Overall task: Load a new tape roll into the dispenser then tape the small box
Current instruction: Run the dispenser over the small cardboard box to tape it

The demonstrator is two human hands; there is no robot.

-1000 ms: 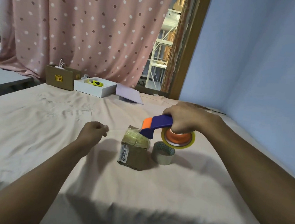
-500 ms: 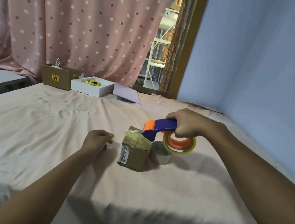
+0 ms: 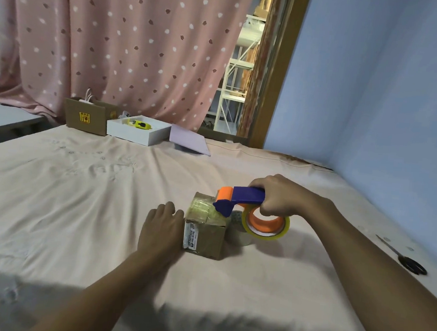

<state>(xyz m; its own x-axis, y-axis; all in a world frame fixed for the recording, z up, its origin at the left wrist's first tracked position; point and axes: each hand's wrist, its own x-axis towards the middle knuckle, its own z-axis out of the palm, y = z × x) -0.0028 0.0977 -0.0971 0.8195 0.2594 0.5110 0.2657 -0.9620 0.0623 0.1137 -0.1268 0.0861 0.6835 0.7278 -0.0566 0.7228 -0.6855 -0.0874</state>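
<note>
1. Head view: the left hand [image 3: 163,226] has slid in from open bedsheet to rest flat, fingers loosely apart, against the box's [image 3: 205,232] left side.
2. Right hand [image 3: 280,196] stays clamped on the dispenser [image 3: 238,198], lowered so its nose meets the box top, roll [image 3: 266,226] loaded.
3. Box sits mid-bed [image 3: 76,205], braced; likely taping starts.
</note>
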